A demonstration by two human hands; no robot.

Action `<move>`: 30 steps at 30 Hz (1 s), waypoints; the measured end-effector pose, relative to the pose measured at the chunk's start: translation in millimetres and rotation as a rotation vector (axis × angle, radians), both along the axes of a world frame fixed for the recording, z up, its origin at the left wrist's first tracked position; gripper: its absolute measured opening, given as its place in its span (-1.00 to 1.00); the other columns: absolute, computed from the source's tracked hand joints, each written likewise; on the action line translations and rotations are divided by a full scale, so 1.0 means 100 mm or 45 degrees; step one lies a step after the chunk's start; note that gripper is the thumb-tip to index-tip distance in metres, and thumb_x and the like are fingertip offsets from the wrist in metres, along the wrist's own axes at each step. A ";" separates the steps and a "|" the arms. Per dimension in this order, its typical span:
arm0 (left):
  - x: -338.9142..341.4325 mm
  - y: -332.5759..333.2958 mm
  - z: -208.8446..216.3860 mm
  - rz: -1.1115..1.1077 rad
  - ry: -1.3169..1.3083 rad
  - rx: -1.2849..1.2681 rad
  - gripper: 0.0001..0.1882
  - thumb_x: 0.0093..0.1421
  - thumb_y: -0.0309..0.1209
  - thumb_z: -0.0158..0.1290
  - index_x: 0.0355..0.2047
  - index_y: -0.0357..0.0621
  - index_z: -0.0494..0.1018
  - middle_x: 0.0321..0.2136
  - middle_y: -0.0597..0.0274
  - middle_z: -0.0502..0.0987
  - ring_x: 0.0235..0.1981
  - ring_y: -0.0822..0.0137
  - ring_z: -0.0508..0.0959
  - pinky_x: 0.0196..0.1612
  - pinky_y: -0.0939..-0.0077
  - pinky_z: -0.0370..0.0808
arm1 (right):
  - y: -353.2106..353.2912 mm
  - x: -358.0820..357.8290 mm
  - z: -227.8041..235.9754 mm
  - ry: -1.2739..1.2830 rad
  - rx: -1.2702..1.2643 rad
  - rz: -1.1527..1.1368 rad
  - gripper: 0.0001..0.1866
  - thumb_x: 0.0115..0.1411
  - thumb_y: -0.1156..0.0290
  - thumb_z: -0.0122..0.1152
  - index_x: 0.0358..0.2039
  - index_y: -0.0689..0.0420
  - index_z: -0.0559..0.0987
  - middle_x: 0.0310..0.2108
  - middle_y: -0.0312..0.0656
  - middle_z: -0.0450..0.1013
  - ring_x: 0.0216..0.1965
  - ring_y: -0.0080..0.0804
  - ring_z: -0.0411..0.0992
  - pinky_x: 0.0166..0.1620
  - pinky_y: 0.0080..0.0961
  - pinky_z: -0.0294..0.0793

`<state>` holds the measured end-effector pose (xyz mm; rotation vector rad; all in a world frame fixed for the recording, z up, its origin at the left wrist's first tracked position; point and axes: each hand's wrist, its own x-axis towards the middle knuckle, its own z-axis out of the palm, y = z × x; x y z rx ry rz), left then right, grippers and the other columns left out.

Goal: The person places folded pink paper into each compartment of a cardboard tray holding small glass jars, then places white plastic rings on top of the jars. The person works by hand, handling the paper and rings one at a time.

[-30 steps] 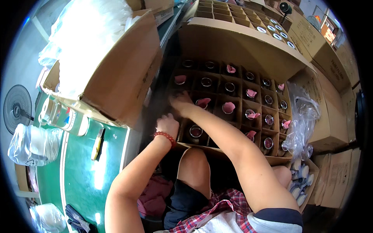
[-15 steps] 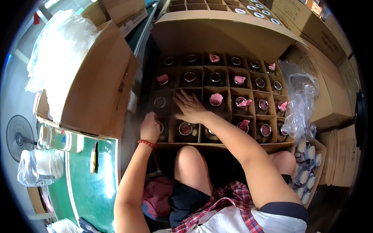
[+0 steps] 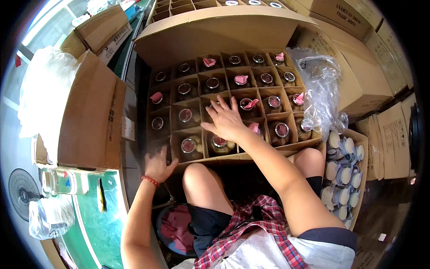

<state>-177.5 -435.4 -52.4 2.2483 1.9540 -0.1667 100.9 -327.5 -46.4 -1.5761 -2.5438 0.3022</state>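
A large cardboard box (image 3: 215, 38) with cardboard dividers stands before me. Its cells hold glass jars with shiny round rims, such as a jar (image 3: 184, 88) in the left half. Soft pink pieces, like a pink piece (image 3: 241, 79), stick up from several mouths; in others, such as a near jar (image 3: 188, 145), pink lies down inside. My right hand (image 3: 227, 121) spreads its fingers over a jar (image 3: 217, 106) mid-box, its fingertips hiding most of that mouth. My left hand (image 3: 157, 167) rests by the near left corner with fingers apart, partly hiding the corner cell.
An open carton (image 3: 92, 116) stuffed with white plastic stands on the left, above a green table (image 3: 89, 219) with a yellow cutter (image 3: 100, 195). Clear plastic (image 3: 316, 76) drapes the box's right edge. A carton of white-and-grey tops (image 3: 342, 175) sits at the near right.
My right hand has moved one cell right, onto the jar whose pink piece stood up. My left hand's fingers have spread from a closed pose. The whole view has shifted.
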 end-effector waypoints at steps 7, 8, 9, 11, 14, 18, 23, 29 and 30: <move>0.15 0.21 -0.06 0.070 -0.086 -0.174 -0.19 0.07 0.20 -0.08 0.09 -0.25 0.21 -0.19 -0.19 0.50 -0.09 -0.07 0.46 0.12 -0.05 0.12 | 0.02 0.88 -0.53 -0.029 0.104 -0.283 -0.25 0.22 -0.23 -0.36 0.24 0.05 0.16 0.32 -0.04 -0.14 0.35 -0.09 -0.27 0.27 0.12 -0.44; 0.20 0.19 0.04 0.066 0.024 -0.153 -0.23 0.07 0.18 -0.06 0.05 -0.24 0.27 -0.19 -0.19 0.49 -0.08 -0.04 0.46 0.09 -0.01 0.17 | -0.01 0.87 -0.47 -0.038 0.006 -0.286 -0.26 0.22 -0.22 -0.36 0.23 0.05 0.17 0.32 -0.04 -0.14 0.35 -0.09 -0.27 0.27 0.12 -0.44; 0.27 0.20 0.16 0.072 0.130 -0.120 -0.27 0.07 0.17 -0.05 0.00 -0.23 0.33 -0.18 -0.19 0.49 -0.08 -0.01 0.46 0.05 0.02 0.22 | 0.01 0.86 -0.33 -0.047 -0.082 -0.282 -0.27 0.22 -0.22 -0.37 0.22 0.04 0.18 0.32 -0.05 -0.14 0.35 -0.08 -0.28 0.27 0.12 -0.44; 0.29 0.20 0.29 0.071 0.161 -0.040 -0.32 0.10 0.13 -0.07 0.02 -0.17 0.34 -0.20 -0.11 0.51 -0.12 0.05 0.49 0.00 0.03 0.28 | -0.04 0.88 -0.21 -0.071 -0.118 -0.244 -0.31 0.22 -0.18 -0.31 0.20 0.03 0.22 0.31 -0.02 -0.09 0.34 -0.05 -0.24 0.27 0.13 -0.40; 0.32 0.48 0.59 0.139 -0.095 0.171 -0.37 0.12 0.06 -0.05 0.03 -0.18 0.34 -0.23 -0.03 0.52 -0.17 0.07 0.50 -0.06 0.12 0.34 | -0.16 1.08 0.03 0.025 0.059 -0.234 -0.35 0.20 -0.10 -0.14 0.16 0.08 0.27 0.28 0.00 -0.02 0.33 -0.04 -0.18 0.26 0.14 -0.35; 0.20 1.31 0.41 0.063 -0.060 0.507 -0.23 0.12 0.02 -0.01 0.22 -0.08 0.00 0.22 0.03 0.09 0.22 0.08 0.13 0.16 -0.04 0.11 | -0.36 1.58 0.19 0.071 0.197 -0.300 -0.45 0.18 0.05 0.00 0.09 0.13 0.35 0.25 -0.02 0.04 0.32 -0.05 -0.13 0.25 0.14 -0.26; -0.01 1.74 -0.22 0.246 -0.191 0.291 -0.29 0.16 0.04 -0.07 0.19 -0.11 0.09 0.20 0.00 0.14 0.21 0.08 0.17 0.18 -0.02 0.10 | -0.10 2.43 0.17 -0.178 0.664 -0.480 -0.40 0.09 0.28 0.11 0.16 0.06 0.26 0.31 -0.12 -0.09 0.34 -0.03 -0.23 0.26 0.17 -0.38; 0.16 1.85 -0.14 0.280 -0.056 0.128 -0.28 0.17 0.07 -0.09 0.13 -0.29 0.20 0.10 -0.09 0.29 0.11 -0.01 0.29 0.15 0.17 0.21 | 0.58 3.30 0.16 -0.430 0.537 -0.597 -0.26 0.02 0.22 0.16 0.23 0.03 0.16 0.29 -0.10 -0.03 0.32 -0.08 -0.12 0.26 0.14 -0.31; 0.23 1.96 -0.06 0.304 -0.048 0.072 -0.26 0.17 0.07 -0.09 0.14 -0.30 0.18 0.10 -0.10 0.27 0.11 -0.02 0.28 0.15 0.19 0.22 | 0.70 3.55 -0.08 -0.517 0.200 -0.654 -0.37 0.09 0.09 0.08 0.15 0.06 0.29 0.21 -0.04 0.14 0.23 -0.08 0.10 0.25 0.03 -0.08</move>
